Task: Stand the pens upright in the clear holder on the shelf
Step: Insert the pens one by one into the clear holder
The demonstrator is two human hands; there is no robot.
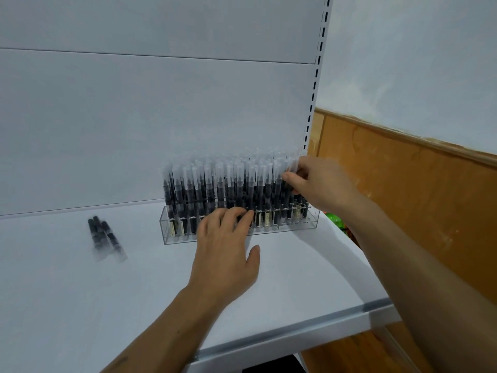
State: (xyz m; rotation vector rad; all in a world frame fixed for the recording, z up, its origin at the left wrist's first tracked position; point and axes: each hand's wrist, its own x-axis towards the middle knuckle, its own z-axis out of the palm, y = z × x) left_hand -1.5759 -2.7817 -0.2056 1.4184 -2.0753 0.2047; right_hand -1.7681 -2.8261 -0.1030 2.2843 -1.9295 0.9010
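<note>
Pinching a right-end pen (pixel 292 165), the right hand (pixel 321 184) grips; the left hand (pixel 226 251) lays straight fingers against the clear holder (pixel 172 235).

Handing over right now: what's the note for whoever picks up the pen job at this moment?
Left hand: open, fingers resting on the front of the clear holder.
Right hand: pinching the cap of a pen at the holder's right end.
Done: holder packed with upright pens.
Left: a few loose pens lie on the shelf, left of the holder.
</note>
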